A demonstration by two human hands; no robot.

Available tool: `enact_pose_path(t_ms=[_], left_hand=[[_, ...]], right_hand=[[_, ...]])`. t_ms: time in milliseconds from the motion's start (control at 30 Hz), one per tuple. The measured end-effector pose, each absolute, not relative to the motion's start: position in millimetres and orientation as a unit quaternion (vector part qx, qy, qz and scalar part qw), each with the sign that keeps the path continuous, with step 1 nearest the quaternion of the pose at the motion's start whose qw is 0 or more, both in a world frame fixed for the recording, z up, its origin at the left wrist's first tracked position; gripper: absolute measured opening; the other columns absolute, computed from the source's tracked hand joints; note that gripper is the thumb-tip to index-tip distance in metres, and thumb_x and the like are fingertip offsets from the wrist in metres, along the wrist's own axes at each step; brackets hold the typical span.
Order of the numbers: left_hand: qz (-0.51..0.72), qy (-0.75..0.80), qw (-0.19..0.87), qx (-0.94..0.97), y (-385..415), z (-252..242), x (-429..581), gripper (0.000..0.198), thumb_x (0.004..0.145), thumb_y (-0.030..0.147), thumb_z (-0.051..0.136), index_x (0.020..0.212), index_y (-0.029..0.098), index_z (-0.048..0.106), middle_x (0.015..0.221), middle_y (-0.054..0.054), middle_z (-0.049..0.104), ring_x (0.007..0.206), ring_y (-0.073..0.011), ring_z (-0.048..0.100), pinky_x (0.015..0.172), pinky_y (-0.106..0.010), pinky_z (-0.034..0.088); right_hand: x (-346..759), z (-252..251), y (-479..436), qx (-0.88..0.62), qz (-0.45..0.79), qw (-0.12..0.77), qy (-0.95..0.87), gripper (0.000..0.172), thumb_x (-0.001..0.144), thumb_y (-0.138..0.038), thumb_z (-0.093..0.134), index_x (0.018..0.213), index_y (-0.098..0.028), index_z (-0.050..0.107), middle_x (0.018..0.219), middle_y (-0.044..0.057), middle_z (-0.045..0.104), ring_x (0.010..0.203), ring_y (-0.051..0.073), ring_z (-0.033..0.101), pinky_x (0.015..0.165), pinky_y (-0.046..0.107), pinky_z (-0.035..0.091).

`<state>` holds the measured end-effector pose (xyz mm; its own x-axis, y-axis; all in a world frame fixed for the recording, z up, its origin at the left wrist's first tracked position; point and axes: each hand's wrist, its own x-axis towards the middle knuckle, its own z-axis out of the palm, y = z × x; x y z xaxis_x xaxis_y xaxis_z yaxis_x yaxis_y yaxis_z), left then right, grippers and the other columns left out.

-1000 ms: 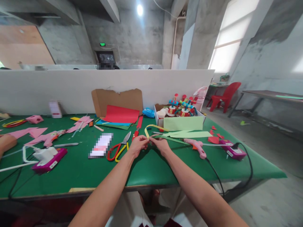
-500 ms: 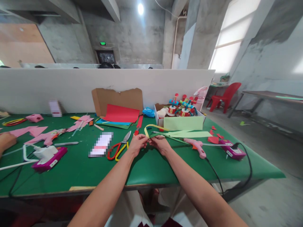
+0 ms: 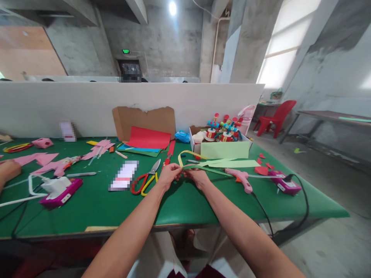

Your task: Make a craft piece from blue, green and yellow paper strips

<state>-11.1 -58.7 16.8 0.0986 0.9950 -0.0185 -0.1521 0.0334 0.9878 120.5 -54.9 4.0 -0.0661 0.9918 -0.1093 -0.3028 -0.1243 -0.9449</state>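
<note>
A: Take twelve as straight ahead of you, with your fingertips at the centre of the dial. Which way do your strips run?

B: They meet at your fingertips, just above the desk [image 3: 185,210]. Your yellow strip [image 3: 180,159] rises toward twelve, bends over like a hook, and then lies left to right, its far end between two and three. Your green strip [image 3: 214,170] is long and nearly straight, pointing a shade past three, its far end by the nozzle of the pink glue gun [image 3: 242,176].

A: And your hands?

B: Your left hand [image 3: 171,173] is closed in a pinch at the foot of the yellow strip. Your right hand [image 3: 197,177] has its fingers drawn together on the near end of the green strip. The exact contact is too small to make out.

A: What else is on the surface?

B: It's covered in green. You have scissors [image 3: 152,172] at nine, red paper [image 3: 149,138] at ten, and a box [image 3: 192,141] of colourful figures [image 3: 212,133] at two. Another person's hand [image 3: 8,171] rests far off at nine.

A: And the room?

B: A white partition [image 3: 191,98] crosses your twelve. Grey walls [image 3: 174,50] rise behind it, with a lit green sign [image 3: 125,51] at eleven. A red chair [image 3: 279,116] stands at two.
</note>
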Motion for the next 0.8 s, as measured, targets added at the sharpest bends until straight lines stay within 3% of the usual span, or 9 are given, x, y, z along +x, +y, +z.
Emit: enact_pose_path(t_ms=[400, 633, 800], left_hand=[[0.493, 0.434, 0.601, 0.454, -58.0, 16.8, -12.7, 0.027, 0.056, 0.029, 0.076, 0.073, 0.013, 0.061, 0.056, 0.001, 0.059, 0.041, -0.0062, 0.049, 0.038, -0.017, 0.034], [0.551, 0.391, 0.544, 0.498, -60.4, 23.1, -16.6, 0.03, 0.068, 0.046, 0.066, 0.075, 0.016, 0.063, 0.044, 0.006, 0.046, 0.035, -0.0063, 0.038, 0.037, -0.019, 0.03], [0.508, 0.415, 0.533, 0.533, -58.3, 18.8, -15.2, 0.042, 0.073, 0.056, 0.059, 0.059, 0.016, 0.06, 0.037, 0.004, 0.039, 0.033, -0.0077, 0.035, 0.036, -0.022, 0.027]], right_hand=[[123.0, 3.0, -50.5, -0.47, 0.487, 0.552, -0.486, 0.014, 0.061, -0.034, 0.069, 0.061, -0.023, 0.061, 0.053, -0.002, 0.056, 0.05, 0.013, 0.048, 0.054, 0.029, 0.043], [122.0, -6.1, -40.1, -0.507, 0.423, 0.537, -0.525, 0.019, 0.059, -0.037, 0.068, 0.057, -0.022, 0.058, 0.049, -0.004, 0.056, 0.049, 0.013, 0.05, 0.051, 0.025, 0.041], [125.4, -3.1, -43.4, -0.469, 0.513, 0.531, -0.485, 0.023, 0.059, -0.039, 0.071, 0.06, -0.02, 0.059, 0.05, -0.003, 0.058, 0.046, 0.011, 0.051, 0.048, 0.025, 0.041]])
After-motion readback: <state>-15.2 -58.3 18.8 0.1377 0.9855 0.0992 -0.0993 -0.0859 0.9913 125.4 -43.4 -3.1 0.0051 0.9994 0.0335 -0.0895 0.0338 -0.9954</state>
